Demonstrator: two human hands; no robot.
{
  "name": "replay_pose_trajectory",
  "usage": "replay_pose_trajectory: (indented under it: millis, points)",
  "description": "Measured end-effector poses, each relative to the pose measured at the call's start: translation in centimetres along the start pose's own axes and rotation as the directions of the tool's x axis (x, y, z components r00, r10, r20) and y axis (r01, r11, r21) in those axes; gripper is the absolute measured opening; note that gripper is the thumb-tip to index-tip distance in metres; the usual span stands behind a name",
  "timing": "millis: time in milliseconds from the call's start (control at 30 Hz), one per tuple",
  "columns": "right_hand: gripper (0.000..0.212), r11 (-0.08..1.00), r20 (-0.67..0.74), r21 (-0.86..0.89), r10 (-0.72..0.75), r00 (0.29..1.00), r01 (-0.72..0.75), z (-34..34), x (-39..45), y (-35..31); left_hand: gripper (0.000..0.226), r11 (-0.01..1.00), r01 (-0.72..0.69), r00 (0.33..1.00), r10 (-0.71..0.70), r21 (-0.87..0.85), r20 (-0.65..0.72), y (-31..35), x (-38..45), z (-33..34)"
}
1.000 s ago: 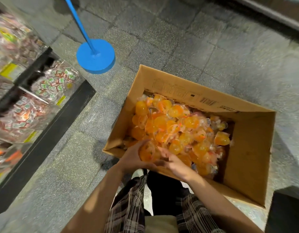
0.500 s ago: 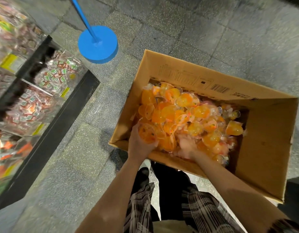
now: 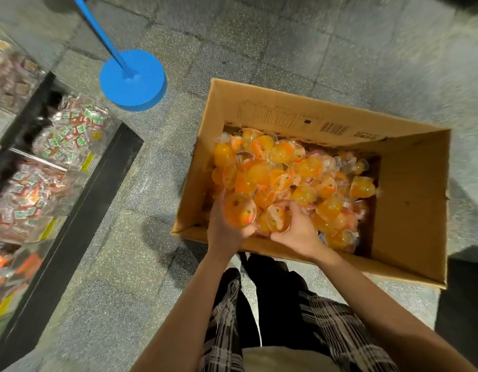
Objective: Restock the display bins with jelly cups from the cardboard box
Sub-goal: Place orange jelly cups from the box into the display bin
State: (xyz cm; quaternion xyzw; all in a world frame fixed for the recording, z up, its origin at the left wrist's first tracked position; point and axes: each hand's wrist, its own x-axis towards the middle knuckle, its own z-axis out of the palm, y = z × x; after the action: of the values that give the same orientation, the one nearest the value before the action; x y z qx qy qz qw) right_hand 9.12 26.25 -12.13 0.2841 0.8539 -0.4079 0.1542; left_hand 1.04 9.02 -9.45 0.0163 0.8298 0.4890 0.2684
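Orange jelly cups [image 3: 283, 173] fill the cardboard box [image 3: 409, 210] w/ a loose heap, piled higher toward its left end; right end shows bare inner wall. Box sits open-topped on the floor, long axis running left-right across the view, slightly skewed so the right end falls nearer the person. Printed barcode side is the far wall. Cups lie every which way: some lids up, some on their sides, no common direction.

Left hand [image 3: 224, 232] reaches over the near rim, fingers curled round one jelly cup [image 3: 239, 213] w/ its printed lid facing up toward the camera. Right hand [image 3: 297, 232] just beside it, fingers bent down into the pile & gripping another cup [image 3: 276, 217], fingertips buried among the cups. Hands nearly touching.

Floor: grey speckled stone pavers [image 3: 125, 264], dim light. Display bins [image 3: 57, 162] of clear plastic stand left of the box in a black-framed rack, holding small wrapped sweets, yellow labels on fronts. Blue round base [image 3: 133, 79] w/ a blue pole stands beyond, btwn bins & box. Plaid shirt [image 3: 339, 326] & dark trousers show at bottom.
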Motion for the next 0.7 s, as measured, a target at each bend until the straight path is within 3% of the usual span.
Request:
replay_pose_trajectory:
  millis: [100,167,233,333,433,500,600,633,700]
  points:
    - [0.072,0.99,-0.105,0.142,0.002,0.994,0.013,-2.9,-2.8,-1.1,0.11,0.991,0.016,0.999,-0.011,-0.136,0.04,0.9,0.1,0.8]
    - [0.074,0.979,-0.166,0.201,0.056,0.985,-0.022,-4.6,-4.6,-1.2,0.105,0.994,0.045,0.995,-0.037,-0.097,0.087,2.0,0.0,1.9]
    - [0.075,0.941,-0.244,0.332,0.155,0.957,-0.067,-6.5,-6.8,-1.1,0.093,1.0,-0.028,0.99,0.027,0.002,0.139,3.8,-0.4,3.4]
    - [0.073,0.824,-0.339,0.558,0.331,0.881,-0.096,-8.7,-10.3,-0.3,0.07,0.975,-0.221,0.939,0.221,-0.028,0.263,6.6,-2.2,5.9]
    - [0.075,0.628,-0.363,0.778,0.488,0.793,-0.031,-10.4,-14.5,1.3,0.075,0.953,-0.273,0.878,0.303,-0.131,0.369,9.2,-5.0,8.6]
    - [0.075,0.422,-0.343,0.902,0.561,0.753,0.096,-11.3,-17.8,2.4,0.08,0.934,-0.309,0.805,0.358,-0.181,0.472,10.4,-7.2,10.4]
    - [0.042,0.162,-0.297,0.954,0.603,0.741,0.251,-12.2,-23.7,4.5,0.076,0.87,-0.416,0.622,0.484,-0.263,0.616,11.3,-10.7,13.5]
    - [0.042,0.091,-0.307,0.943,0.611,0.73,0.32,-12.2,-25.8,5.2,0.077,0.855,-0.443,0.568,0.501,-0.271,0.653,11.5,-12.1,14.6]
    - [0.078,0.024,-0.334,0.903,0.669,0.664,0.429,-11.7,-29.7,7.5,0.081,0.838,-0.477,0.468,0.497,-0.265,0.731,11.7,-15.3,17.1]
